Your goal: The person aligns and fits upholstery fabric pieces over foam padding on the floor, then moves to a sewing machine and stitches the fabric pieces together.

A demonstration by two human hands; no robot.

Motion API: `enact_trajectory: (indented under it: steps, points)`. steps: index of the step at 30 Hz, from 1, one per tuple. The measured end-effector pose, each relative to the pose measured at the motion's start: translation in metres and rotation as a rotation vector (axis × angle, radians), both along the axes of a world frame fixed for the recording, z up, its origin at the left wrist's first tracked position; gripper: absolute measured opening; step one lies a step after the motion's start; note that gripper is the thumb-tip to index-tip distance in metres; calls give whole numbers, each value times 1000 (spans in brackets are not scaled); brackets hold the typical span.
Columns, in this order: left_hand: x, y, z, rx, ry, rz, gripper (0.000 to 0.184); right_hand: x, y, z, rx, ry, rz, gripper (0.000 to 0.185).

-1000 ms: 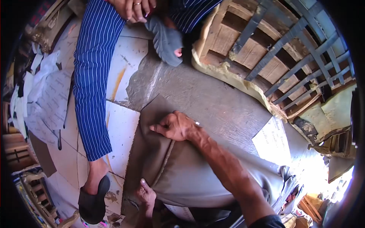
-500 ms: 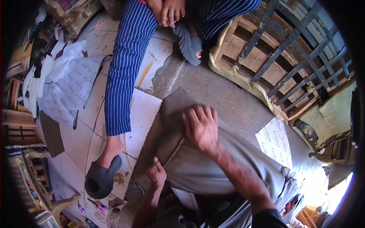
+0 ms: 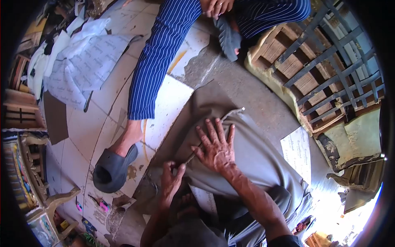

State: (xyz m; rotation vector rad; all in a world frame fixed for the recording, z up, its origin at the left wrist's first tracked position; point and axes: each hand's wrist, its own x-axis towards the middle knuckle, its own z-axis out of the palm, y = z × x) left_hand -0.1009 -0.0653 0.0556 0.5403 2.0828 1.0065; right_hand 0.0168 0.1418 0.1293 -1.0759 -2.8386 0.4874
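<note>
A grey-brown sheet of smooth material lies on the floor in front of me, with a raised seam running diagonally across it. My right hand rests flat on the material beside the seam, its fingers spread. Near the seam's lower end, my left hand pinches the edge of the material between thumb and forefinger. Folds of the sheet spread toward the lower right, over my lap.
Across from me sits a person in striped trousers, a dark slipper on one foot. A wooden frame with straps stands at the upper right. White printed cloth lies at the left, and carved furniture stands lower left.
My right hand has gone from closed fingers at the seam's upper part to lying flat and spread. The material's upper part has shifted, baring the seam's end. The view has swung left.
</note>
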Motion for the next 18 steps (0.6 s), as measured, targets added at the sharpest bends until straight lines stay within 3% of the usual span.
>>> enact_trajectory:
  steps: [5,7,8,10,11,12,15,17,18]
  points:
    - [-15,25,38,-27,-350,52,67,3,5,-4,44,-20,-2,67]
    - [-20,19,51,174,-615,95,68,-1,-1,2,50,-13,-14,65]
    - [-10,25,48,201,-625,85,68,5,3,4,78,-21,-16,65]
    - [-9,21,43,103,-537,163,66,0,0,1,50,-7,-20,65]
    - [-6,20,35,-80,-253,-40,64,-1,2,2,23,-20,-15,65]
    - [-1,14,11,-8,-490,59,69,-2,9,4,72,-16,-18,65]
    - [-16,23,18,-49,-474,-54,72,1,2,5,12,-109,17,67]
    - [-22,25,26,-277,-118,-236,82,0,1,2,16,-98,21,67]
    - [-28,28,31,-274,-122,-223,82,0,1,0,15,-93,8,67]
